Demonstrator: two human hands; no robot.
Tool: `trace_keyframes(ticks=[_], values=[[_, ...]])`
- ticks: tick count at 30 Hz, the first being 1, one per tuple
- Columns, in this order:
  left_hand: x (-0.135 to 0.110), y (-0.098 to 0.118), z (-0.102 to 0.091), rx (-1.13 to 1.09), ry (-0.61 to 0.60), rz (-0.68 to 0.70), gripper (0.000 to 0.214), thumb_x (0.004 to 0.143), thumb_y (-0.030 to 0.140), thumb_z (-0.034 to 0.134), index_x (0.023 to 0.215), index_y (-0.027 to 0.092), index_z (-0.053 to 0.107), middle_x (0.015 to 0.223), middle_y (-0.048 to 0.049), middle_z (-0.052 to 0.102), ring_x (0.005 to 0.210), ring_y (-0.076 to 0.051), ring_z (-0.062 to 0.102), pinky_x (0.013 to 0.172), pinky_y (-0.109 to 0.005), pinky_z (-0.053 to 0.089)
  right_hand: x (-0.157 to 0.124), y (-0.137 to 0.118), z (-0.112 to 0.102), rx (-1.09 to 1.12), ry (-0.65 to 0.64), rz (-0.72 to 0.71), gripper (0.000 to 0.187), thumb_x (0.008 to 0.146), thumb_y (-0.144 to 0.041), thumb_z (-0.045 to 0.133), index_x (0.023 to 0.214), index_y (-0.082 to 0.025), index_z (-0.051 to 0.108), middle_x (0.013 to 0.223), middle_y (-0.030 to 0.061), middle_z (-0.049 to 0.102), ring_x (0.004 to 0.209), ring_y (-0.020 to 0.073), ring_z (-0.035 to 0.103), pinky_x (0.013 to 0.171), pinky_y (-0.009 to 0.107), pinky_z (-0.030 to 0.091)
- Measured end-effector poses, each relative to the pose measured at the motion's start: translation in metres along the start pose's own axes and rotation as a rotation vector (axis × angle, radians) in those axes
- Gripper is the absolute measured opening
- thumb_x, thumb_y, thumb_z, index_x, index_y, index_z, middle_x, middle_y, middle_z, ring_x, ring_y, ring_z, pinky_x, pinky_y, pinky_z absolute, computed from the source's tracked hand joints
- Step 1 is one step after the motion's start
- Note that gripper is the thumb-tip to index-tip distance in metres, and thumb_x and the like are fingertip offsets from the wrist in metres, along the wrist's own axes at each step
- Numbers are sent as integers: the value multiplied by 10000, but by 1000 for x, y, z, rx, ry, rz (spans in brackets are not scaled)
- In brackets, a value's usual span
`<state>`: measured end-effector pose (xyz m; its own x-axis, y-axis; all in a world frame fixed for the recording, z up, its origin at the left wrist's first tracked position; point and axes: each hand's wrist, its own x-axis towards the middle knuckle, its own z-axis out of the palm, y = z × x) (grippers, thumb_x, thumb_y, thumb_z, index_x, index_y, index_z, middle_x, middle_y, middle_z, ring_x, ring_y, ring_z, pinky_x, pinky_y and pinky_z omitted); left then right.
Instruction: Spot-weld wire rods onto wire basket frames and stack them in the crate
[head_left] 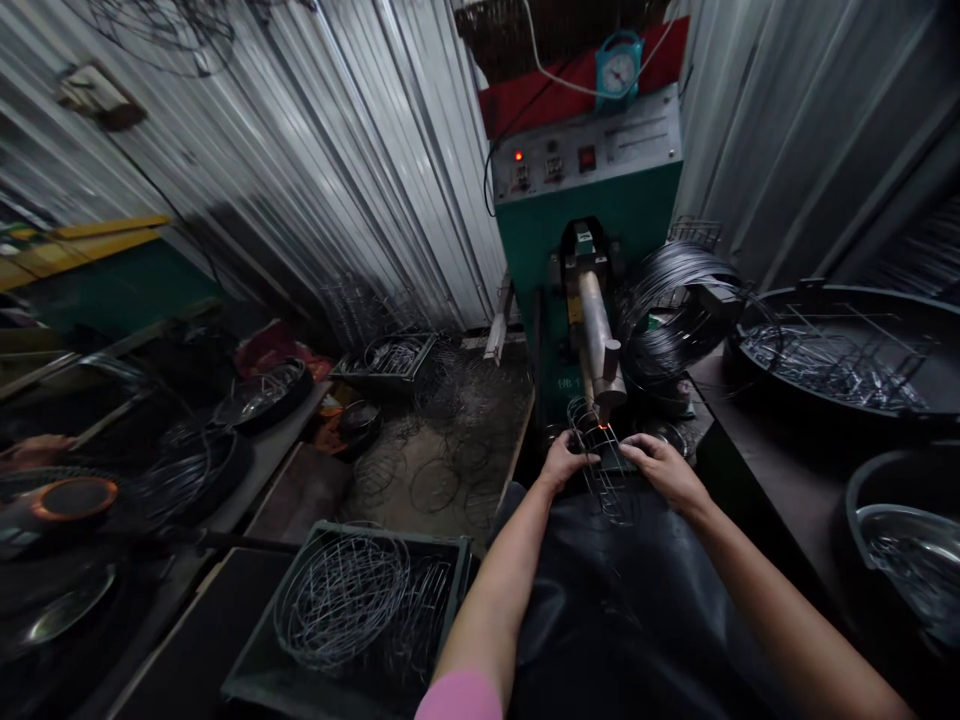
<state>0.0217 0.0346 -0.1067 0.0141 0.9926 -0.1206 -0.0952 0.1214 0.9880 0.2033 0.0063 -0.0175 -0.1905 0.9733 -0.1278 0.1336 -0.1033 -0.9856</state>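
Note:
A small wire rack [609,490] of thin metal rods is held between my hands, under the metal arm of a green spot welder [596,330]. An orange glow shows where the electrode tip meets the wires. My left hand [566,460] pinches the rack's left side, thumb pointing inward. On the other side, my right hand [660,462] has its thumb and fingertips closed on the right edge of the wires. The lower electrode is partly hidden behind the rack and hands. A dark apron [622,600] covers my lap below.
Left of my lap, a green crate [262,650] holds round wire grids. A wire coil [667,310] hangs right of the welder. Large black basins [847,410] with metal pieces stand on the right. Wire rings [435,485] lie on the floor. A hand [37,452] shows at far left.

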Motion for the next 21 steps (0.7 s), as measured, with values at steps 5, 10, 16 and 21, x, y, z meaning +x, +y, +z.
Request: trace_keyframes(ticks=[5, 10, 16, 21], values=[[2, -1, -4, 138, 48, 67, 571, 503, 231, 816, 997, 157, 541, 885, -31, 609, 865, -175, 568, 815, -312, 441, -24, 49, -20, 235, 142, 229, 447, 613, -453, 716, 959, -183, 631, 784, 34, 629, 645, 129, 539, 487, 196, 385], [-15, 0, -6, 380, 85, 201, 638, 457, 250, 836, 1011, 185, 525, 920, -20, 594, 877, -184, 560, 843, -332, 438, -49, 94, -27, 442, 170, 465, 359, 520, -315, 775, 830, -192, 642, 689, 19, 610, 564, 121, 545, 450, 198, 431], [-46, -3, -13, 274, 0, 261, 610, 491, 267, 825, 1003, 185, 506, 947, -15, 570, 926, -172, 546, 890, -331, 434, -46, 103, -28, 444, 180, 428, 441, 461, -304, 812, 847, -192, 631, 641, -3, 581, 534, 107, 529, 445, 176, 460], [-70, 22, -52, -9, 169, 286, 588, 476, 257, 842, 960, 179, 519, 916, -18, 563, 873, -152, 549, 850, -324, 445, -46, 122, -48, 219, 117, 421, 377, 599, -461, 755, 891, -289, 591, 762, 41, 592, 637, 157, 581, 530, 221, 517]])
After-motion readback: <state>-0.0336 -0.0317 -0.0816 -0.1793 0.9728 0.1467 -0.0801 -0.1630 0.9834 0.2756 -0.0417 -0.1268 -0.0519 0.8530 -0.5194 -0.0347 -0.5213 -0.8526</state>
